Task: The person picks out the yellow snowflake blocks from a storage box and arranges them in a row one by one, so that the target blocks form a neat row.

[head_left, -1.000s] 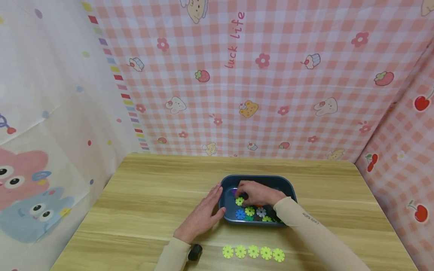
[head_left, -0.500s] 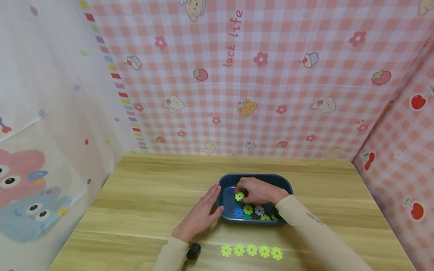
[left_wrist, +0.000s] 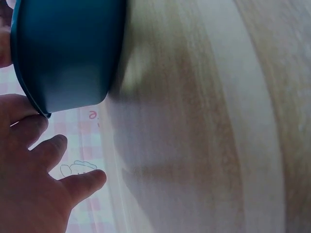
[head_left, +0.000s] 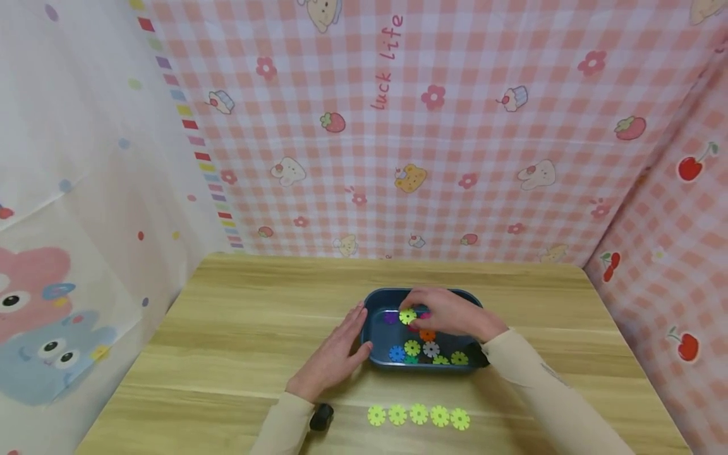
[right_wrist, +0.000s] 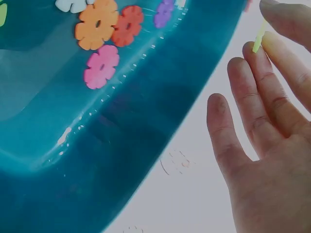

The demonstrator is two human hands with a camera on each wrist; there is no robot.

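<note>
My right hand (head_left: 446, 312) pinches a yellow-green snowflake disc (head_left: 407, 316) above the dark blue tray (head_left: 375, 338). In the right wrist view, the disc (right_wrist: 260, 40) shows edge-on between thumb and forefinger, while the other fingers are extended. My left hand (head_left: 330, 361) rests against the tray's left end, its fingers mostly straight. The left wrist view has its fingertips (left_wrist: 30, 127) at the tray rim (left_wrist: 34, 102). Loose discs lie in the tray, among them an orange disc (head_left: 427, 335), a blue disc (head_left: 397, 354) and a purple disc (head_left: 390, 318).
Several yellow-green discs lie in a row on the wooden table (head_left: 244, 316) in front of the tray, the middle disc (head_left: 418, 414) among them. A pink checked cloth (head_left: 341, 151) hangs behind the table. Other printed cloths hang at both sides.
My right hand has lifted the yellow-green disc from low in the tray and drawn back slightly to the right, uncovering orange and pink discs. The left hand stays at the tray's end.
</note>
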